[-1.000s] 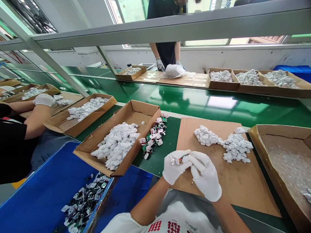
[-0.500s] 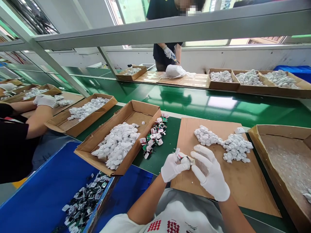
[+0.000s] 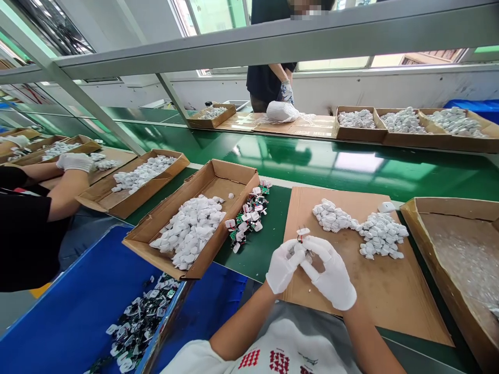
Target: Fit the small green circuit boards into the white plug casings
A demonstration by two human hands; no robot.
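Both my hands wear white gloves and meet over the near edge of a flat cardboard sheet point(image 3: 374, 296). My left hand point(image 3: 283, 266) and my right hand point(image 3: 329, 272) are closed together on one small charger part point(image 3: 301, 236), a white plug piece with a circuit board that sticks up between the fingertips. A pile of white plastic shells point(image 3: 362, 228) lies on the sheet just beyond my hands. Loose circuit boards with white plugs point(image 3: 247, 218) lie on the green belt to the left of my hands.
A cardboard box of white shells point(image 3: 187, 234) stands left of the boards. A blue bin point(image 3: 78, 311) holds more boards at bottom left. An open carton point(image 3: 452, 249) is at the right. One person works at the left, another stands across the green conveyor point(image 3: 312, 161).
My right hand, open half a second ago, has closed back onto the part. Both hands have lifted slightly and turned the part so it points upward. The person across the belt lowered their hands.
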